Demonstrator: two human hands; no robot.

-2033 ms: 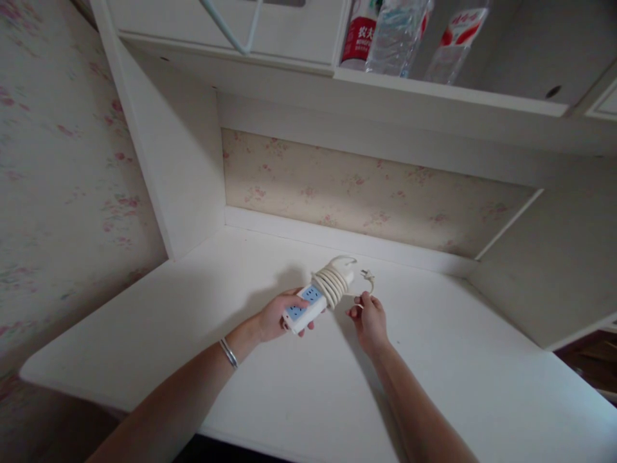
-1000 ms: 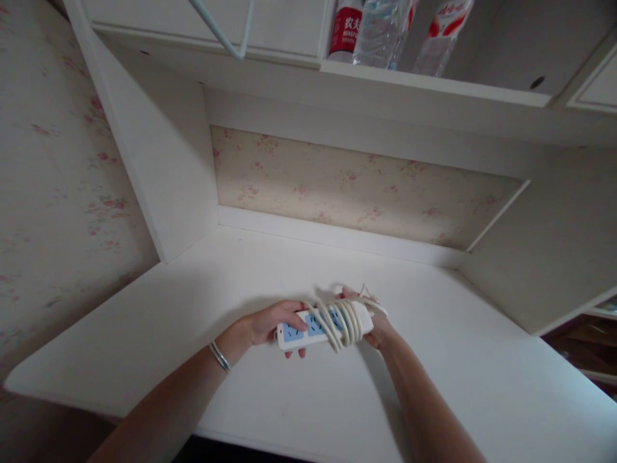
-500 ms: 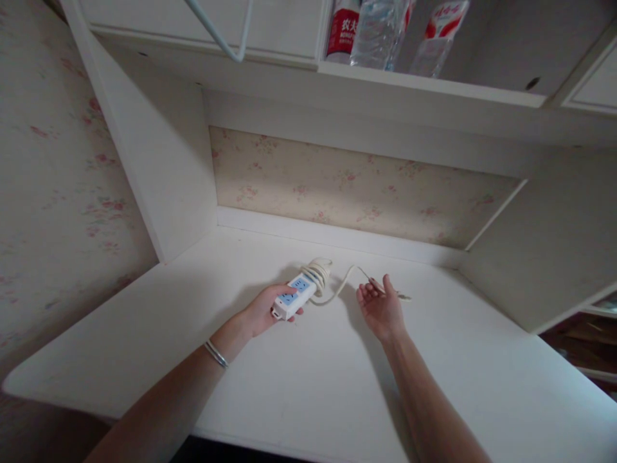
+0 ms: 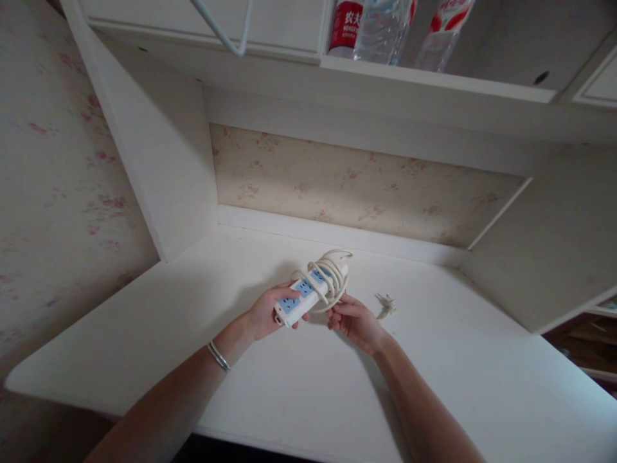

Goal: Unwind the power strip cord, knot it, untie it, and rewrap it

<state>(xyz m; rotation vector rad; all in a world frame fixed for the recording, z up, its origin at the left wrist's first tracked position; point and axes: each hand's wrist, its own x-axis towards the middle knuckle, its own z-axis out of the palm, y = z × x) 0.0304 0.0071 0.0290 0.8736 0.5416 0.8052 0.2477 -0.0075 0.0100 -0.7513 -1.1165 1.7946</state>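
My left hand grips the near end of a white power strip with blue socket faces, thumb on top. The strip is held above the white desk, its far end tilted away to the right. Several loops of a white cord wrap around that far end. Close by on the right, my right hand is closed with its fingers at the lower edge of the loops, pinching the cord. The plug end of the cord, blurred, hangs or lies to the right of my right hand; which one I cannot tell.
The white desk runs under both hands. Side panels rise left and right. Overhead, a shelf holds plastic bottles, and a pale blue metal bar hangs down at upper left.
My right hand has moved left to the strip, drawing the cord with it. The cord loops look looser and wider, and the strip is turned slightly, showing more sockets.
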